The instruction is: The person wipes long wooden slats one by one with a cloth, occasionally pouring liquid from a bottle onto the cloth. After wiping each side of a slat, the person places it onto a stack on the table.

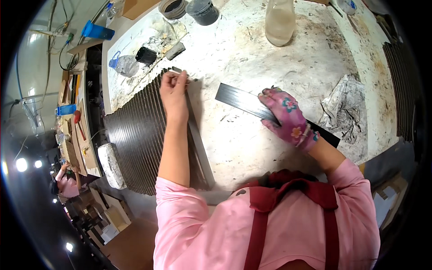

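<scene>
My right hand [290, 118], in a pink flowered glove, is closed over the middle of a dark, flat strip [236, 97]. The strip slants across the table, its left end catching the light and its right end passing beneath my wrist. My bare left hand [174, 92] has its fingers pinched together at the far end of a row of dark strips [139, 130]. A small pale bit shows at those fingertips, too small to name. Beside my left forearm, one strip [198, 144] lies along the row's right edge.
A crumpled, stained cloth [344, 105] lies right of my gloved hand. Farther back are a bottle of cloudy liquid [280, 22], a dark tub [202, 11], a black cup [146, 55] and a grey block [175, 51]. More dark strips [398, 90] stand at the far right.
</scene>
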`<state>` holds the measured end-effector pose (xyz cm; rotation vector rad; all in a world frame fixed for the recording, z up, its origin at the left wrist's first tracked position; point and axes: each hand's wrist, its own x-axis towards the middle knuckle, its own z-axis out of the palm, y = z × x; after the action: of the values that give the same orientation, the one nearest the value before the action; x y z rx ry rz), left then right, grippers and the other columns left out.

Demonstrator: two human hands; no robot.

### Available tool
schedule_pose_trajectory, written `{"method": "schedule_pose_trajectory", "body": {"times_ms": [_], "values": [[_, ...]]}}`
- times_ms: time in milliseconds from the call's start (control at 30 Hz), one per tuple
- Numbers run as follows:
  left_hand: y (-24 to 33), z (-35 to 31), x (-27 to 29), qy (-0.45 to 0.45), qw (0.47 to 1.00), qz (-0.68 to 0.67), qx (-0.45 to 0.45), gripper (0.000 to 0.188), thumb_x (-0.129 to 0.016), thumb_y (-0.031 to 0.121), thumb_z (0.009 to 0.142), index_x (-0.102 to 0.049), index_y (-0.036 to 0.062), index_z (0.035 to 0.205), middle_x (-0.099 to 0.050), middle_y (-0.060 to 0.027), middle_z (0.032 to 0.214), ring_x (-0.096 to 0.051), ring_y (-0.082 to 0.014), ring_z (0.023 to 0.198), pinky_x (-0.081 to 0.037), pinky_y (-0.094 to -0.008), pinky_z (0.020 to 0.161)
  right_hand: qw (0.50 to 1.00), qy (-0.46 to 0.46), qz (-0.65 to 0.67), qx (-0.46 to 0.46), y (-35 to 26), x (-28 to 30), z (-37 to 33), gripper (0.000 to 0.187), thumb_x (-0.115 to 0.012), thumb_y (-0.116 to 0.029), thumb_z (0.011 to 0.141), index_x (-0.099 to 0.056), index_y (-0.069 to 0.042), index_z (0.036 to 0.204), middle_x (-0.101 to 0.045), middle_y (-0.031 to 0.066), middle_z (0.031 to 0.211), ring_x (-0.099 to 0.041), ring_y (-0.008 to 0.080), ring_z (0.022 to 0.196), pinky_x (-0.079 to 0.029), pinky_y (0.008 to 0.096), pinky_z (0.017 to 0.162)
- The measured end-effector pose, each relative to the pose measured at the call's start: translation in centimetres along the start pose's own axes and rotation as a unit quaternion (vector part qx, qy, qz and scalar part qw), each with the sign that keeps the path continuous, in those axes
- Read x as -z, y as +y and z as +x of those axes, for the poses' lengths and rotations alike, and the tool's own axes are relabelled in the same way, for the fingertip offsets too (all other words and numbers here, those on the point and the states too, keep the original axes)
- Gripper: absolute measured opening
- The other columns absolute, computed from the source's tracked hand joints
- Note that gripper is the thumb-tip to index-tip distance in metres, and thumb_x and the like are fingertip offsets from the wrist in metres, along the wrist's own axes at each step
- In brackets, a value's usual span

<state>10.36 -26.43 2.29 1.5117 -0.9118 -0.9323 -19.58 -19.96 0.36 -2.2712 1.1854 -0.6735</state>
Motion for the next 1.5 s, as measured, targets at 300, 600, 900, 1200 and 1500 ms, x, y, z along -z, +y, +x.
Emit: {"method": "schedule_pose_trajectory", "body": {"times_ms": [300, 600, 900, 1200, 1500], "values": [[-0.4, -1.1, 5.7, -0.026, 0.989, -0.143, -0.013, 0.01, -0.064, 0.011, 0.091, -0.055, 0.0091, 0.088, -0.059, -0.0005, 0.079, -0.054, -0.0077, 0.07, -0.043, -0.0199, 0.06, 0.947, 0.247, 0.008, -0.205, 8.0, 13.1, -14.4, 0.035, -0.055, -0.009, 0.092, -0.054, 0.001, 0.125, -0.059, 0.0145, 0.122, -0.055, 0.027, 0.114, -0.041, 0.034, 0.099], [-1.3, -4.1, 3.0, -0.089, 0.981, -0.17, -0.007, 0.01, -0.063, 0.009, 0.091, -0.055, 0.009, 0.097, -0.063, -0.0013, 0.089, -0.058, -0.0076, 0.076, -0.047, -0.0187, 0.066, 0.878, 0.351, 0.114, -0.304, 6.3, 15.1, -20.8, 0.029, -0.053, -0.012, 0.094, -0.06, -0.001, 0.12, -0.063, 0.0072, 0.112, -0.059, 0.0155, 0.102, -0.044, 0.0279, 0.092], [0.4, -7.1, 5.5, -0.087, 0.985, -0.132, -0.076, 0.013, -0.063, 0.006, 0.091, -0.056, 0.0059, 0.102, -0.061, -0.0012, 0.091, -0.058, -0.0081, 0.079, -0.049, -0.0196, 0.072, 0.928, 0.265, 0.147, -0.216, 5.4, 12.1, -19.3, 0.031, -0.049, -0.016, 0.096, -0.058, -0.001, 0.122, -0.062, 0.0091, 0.115, -0.058, 0.0188, 0.107, -0.042, 0.0298, 0.096], [0.4, -8.8, 6.2, -0.046, 0.984, -0.153, -0.082, 0.012, -0.055, 0.016, 0.097, -0.056, 0.0043, 0.095, -0.058, -0.0031, 0.083, -0.054, -0.0097, 0.071, -0.045, -0.0211, 0.065, 0.97, 0.129, -0.075, -0.194, 2.6, 9.0, -17.4, 0.056, -0.066, -0.027, 0.087, -0.046, -0.009, 0.135, -0.058, 0.0179, 0.12, -0.059, 0.0309, 0.11, -0.047, 0.0378, 0.092], [2.5, -9.8, 3.1, -0.035, 0.977, -0.203, -0.058, 0.009, -0.056, 0.013, 0.096, -0.057, 0.0051, 0.093, -0.06, -0.0024, 0.084, -0.055, -0.0091, 0.072, -0.046, -0.0208, 0.067, 0.965, -0.055, 0.074, -0.244, 0.7, 9.3, -15.1, 0.06, -0.064, -0.039, 0.086, -0.048, -0.007, 0.134, -0.054, 0.0152, 0.131, -0.055, 0.0283, 0.116, -0.043, 0.036, 0.095]]}}
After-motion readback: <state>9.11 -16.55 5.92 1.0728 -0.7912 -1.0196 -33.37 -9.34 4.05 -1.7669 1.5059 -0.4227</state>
